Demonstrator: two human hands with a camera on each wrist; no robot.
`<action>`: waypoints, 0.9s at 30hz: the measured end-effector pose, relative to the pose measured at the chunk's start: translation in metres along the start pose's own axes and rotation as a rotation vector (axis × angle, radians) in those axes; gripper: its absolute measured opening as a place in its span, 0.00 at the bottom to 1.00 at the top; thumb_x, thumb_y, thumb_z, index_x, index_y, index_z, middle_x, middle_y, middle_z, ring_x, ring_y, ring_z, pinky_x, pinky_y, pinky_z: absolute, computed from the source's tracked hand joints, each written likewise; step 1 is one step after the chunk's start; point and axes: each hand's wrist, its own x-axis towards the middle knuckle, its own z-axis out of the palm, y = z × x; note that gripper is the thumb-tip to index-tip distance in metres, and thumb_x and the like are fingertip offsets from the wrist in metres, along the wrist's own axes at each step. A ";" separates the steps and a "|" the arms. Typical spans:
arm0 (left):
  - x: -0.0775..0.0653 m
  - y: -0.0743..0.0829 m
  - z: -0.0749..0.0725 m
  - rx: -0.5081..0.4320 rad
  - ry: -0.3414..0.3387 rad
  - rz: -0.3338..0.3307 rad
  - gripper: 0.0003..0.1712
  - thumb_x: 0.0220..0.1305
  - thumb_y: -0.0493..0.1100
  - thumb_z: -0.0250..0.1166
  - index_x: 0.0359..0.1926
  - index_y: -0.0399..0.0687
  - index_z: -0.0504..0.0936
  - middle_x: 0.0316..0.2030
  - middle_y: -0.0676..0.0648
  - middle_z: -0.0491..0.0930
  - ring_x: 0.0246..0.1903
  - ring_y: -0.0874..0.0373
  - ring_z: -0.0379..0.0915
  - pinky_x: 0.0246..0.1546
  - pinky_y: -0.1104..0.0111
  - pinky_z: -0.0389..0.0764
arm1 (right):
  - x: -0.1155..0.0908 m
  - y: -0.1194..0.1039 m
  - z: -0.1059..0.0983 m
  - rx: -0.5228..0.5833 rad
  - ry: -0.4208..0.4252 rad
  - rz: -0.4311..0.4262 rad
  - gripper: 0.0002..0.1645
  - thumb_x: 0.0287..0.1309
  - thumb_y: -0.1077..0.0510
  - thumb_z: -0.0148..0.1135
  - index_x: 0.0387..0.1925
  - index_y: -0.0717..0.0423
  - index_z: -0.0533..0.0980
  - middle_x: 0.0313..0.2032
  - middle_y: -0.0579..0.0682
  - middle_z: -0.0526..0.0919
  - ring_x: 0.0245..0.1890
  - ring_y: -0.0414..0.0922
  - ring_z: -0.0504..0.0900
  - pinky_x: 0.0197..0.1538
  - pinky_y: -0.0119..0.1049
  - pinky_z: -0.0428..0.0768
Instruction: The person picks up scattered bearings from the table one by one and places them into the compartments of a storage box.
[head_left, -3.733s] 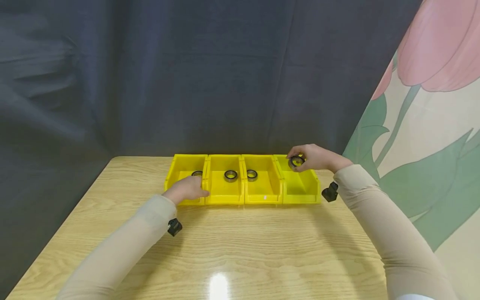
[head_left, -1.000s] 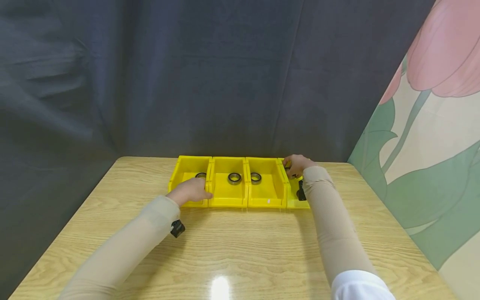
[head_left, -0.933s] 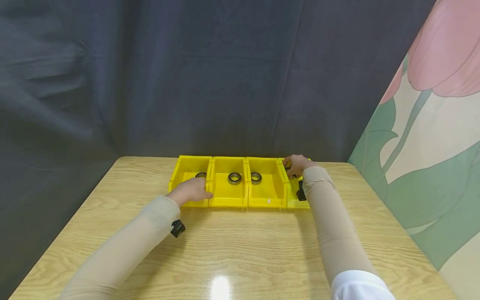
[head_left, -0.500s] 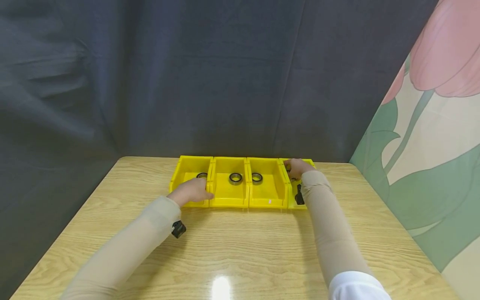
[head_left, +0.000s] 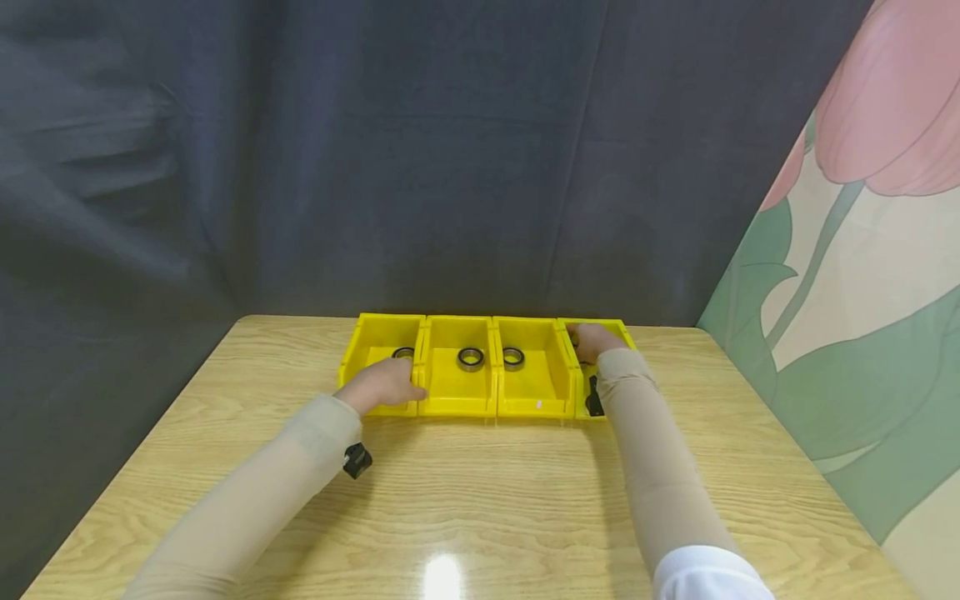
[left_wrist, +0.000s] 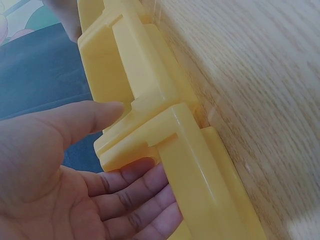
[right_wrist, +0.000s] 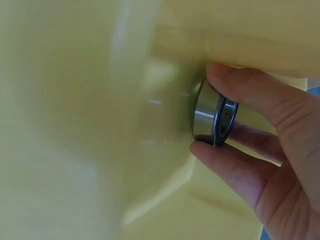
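Four-walled yellow bins stand side by side in a row. My left hand (head_left: 382,383) straddles the adjoining walls of the leftmost bin (head_left: 360,354) and the one beside it, thumb on one side and fingers on the other, gripping them lightly. Inside the rightmost bin (head_left: 618,332), my right hand (head_left: 596,342) pinches a ball bearing (right_wrist: 207,112) between thumb and fingers, near the bin's inner surface. Other bearings lie in the remaining bins: one partly hidden by my left hand (head_left: 402,352), a second bearing (head_left: 471,359) and a third bearing (head_left: 513,358).
The bins rest on a wood-grain table (head_left: 480,492), near its back edge. Behind hangs a dark curtain (head_left: 412,167). A wall panel with painted tulips (head_left: 885,275) rises at the right.
My right hand, seen earlier holding the bearing above the rightmost bin, has moved left and down into that bin with it. My left hand keeps its place on the bin walls.
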 end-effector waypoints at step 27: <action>0.000 0.000 -0.001 0.003 -0.001 0.005 0.28 0.64 0.53 0.63 0.55 0.36 0.73 0.28 0.48 0.71 0.29 0.54 0.70 0.35 0.64 0.70 | -0.001 -0.003 0.008 -0.049 0.061 0.020 0.16 0.63 0.62 0.59 0.52 0.60 0.75 0.52 0.63 0.79 0.48 0.54 0.77 0.56 0.53 0.74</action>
